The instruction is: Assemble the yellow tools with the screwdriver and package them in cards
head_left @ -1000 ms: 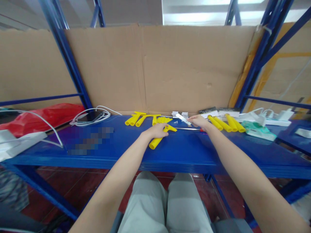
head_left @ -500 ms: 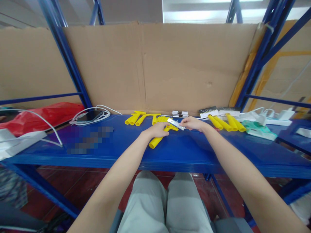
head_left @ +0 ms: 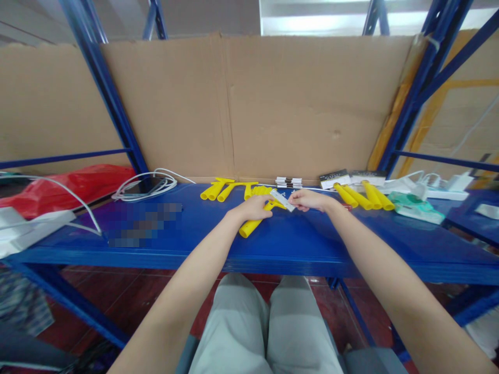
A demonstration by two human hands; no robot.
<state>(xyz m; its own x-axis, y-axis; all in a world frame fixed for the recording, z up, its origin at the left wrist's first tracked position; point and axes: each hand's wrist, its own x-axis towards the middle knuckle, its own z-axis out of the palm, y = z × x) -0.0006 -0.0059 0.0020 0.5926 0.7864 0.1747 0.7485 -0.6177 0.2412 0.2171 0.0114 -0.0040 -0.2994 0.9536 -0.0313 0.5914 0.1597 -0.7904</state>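
Note:
My left hand [head_left: 254,208] is closed around a yellow tool with a hollow tubular handle [head_left: 248,229] and a wider head, lying over the blue tabletop. The handle's round end points toward me. At the tool's head is a thin flat silver-white strip [head_left: 282,199], tilted down to the right. My right hand [head_left: 307,200] pinches the strip's right end between thumb and fingers. Whether the strip touches the yellow head is too small to tell. Behind my left hand sit more yellow tools [head_left: 221,191], partly hidden by it.
Several yellow handles [head_left: 364,197] lie at right against black-and-white boxes [head_left: 334,179]. A small stack of white packs [head_left: 288,182] stands at the back by the cardboard wall [head_left: 312,104]. A green packet [head_left: 415,208] lies farther right; a coiled white cable [head_left: 166,184] and red bag [head_left: 89,182] are left.
The silver-white strip has turned slightly, its right end now lower and nearer me. My right hand has shifted a little; my left hand stays on the yellow tool.

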